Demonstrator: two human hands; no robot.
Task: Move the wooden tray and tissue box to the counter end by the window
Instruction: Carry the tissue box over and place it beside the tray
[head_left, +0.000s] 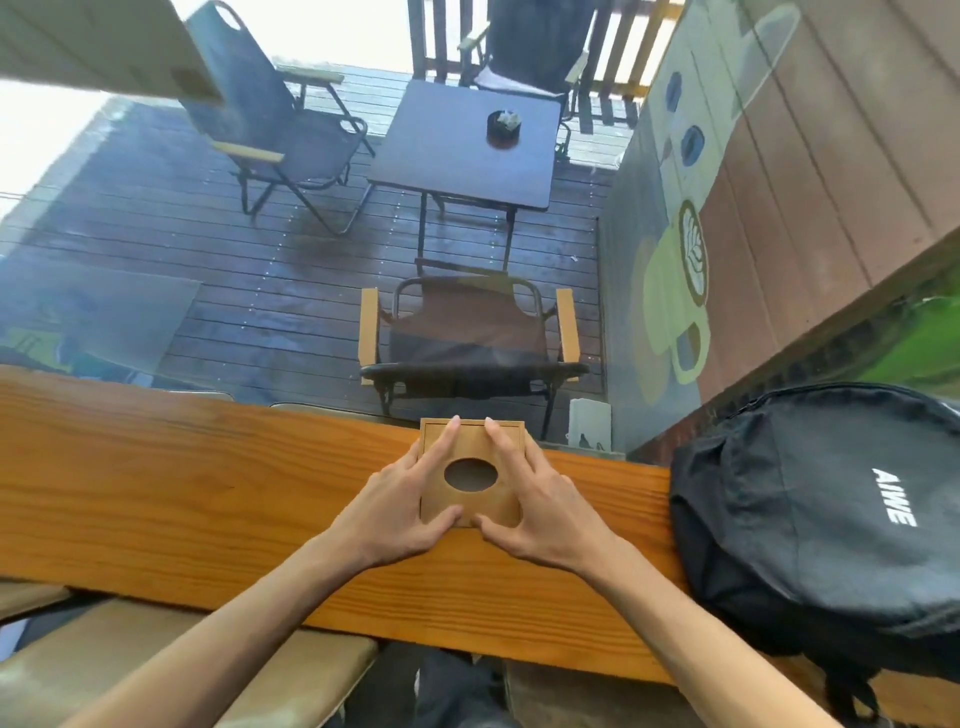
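Note:
A square wooden tissue box (470, 501) with an oval hole in its top sits on the wooden counter (182, 493), at the far edge against the window glass. My left hand (402, 506) grips its left side, fingers laid over the top and thumb at the near edge. From the other side my right hand (540, 506) holds it the same way. A thin wooden rim shows along the box's far side; I cannot tell whether it is the wooden tray or part of the box.
A black backpack (821, 519) lies on the counter just right of the box. Padded stool seats (171, 670) stand below the counter's near edge. Beyond the glass is a deck with a dark table (467, 150) and folding chairs (467, 332).

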